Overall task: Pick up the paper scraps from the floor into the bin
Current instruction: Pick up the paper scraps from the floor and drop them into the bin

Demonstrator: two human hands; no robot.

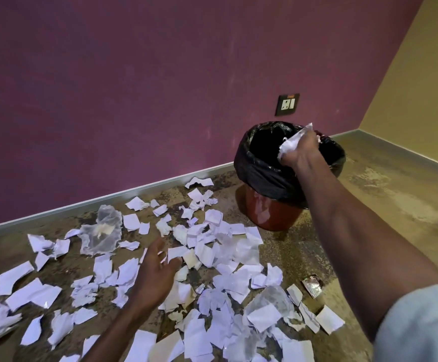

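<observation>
The right hand (301,150) is holding a wad of paper scraps (291,145), fingers curled round it, over the bin (264,176) for dropping, while the left hand (155,273) is hovering, fingers loosely spread and empty, above scraps on the floor (385,194) beneath, ready to gather more.

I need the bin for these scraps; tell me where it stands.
In the head view the bin stands right of centre on the floor, near the purple wall below the wall socket, with the right hand over its rim.

I see white paper scraps (207,253) on mottled brown floor (395,194), a black-lined red bin (272,215), purple wall (134,87).
</observation>
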